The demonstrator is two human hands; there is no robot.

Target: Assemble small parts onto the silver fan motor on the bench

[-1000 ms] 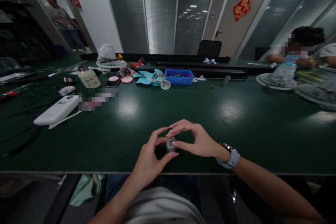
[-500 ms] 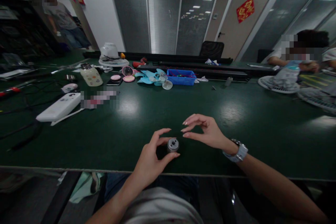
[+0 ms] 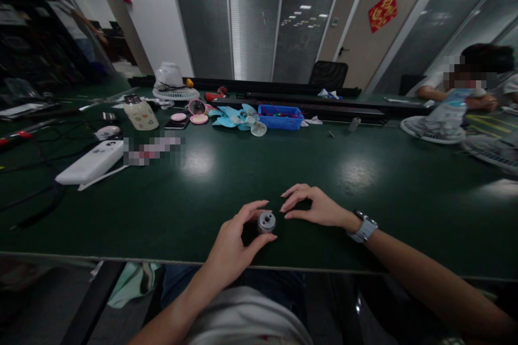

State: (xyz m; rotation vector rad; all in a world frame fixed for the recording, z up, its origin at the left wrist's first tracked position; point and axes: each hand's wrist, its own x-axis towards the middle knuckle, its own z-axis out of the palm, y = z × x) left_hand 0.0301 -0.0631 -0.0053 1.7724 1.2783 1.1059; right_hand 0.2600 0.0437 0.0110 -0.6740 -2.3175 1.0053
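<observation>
Left hand (image 3: 234, 237) grips a small metal cylinder (image 3: 266, 222), thumb below and forefinger curled over the top, holding it upright on the green table (image 3: 202, 194) close to the near edge. The cylinder's top face shows a round silvery cap with small holes; looks like a little motor, though detail is too fine to be sure.

Right hand (image 3: 313, 207) lies just beside the cylinder on its far-right side, fingers loosely bent, tips resting on the table, holding nothing and not touching the cylinder. A wristwatch (image 3: 364, 227) sits on that arm.

Step in hand, as judged: steadying the part with one hand while the other is let go and idle beside it. Any further handling would call for the right fingertips to close back onto the cap while the left grip stays firm, since the part is small and round and could roll.

Well beyond the cylinder: a blue tray (image 3: 280, 117), pale blue fan blades (image 3: 234, 117), and to the far left a white casing (image 3: 89, 161). Another person sits far right, working on a fan grille (image 3: 429, 132).
</observation>
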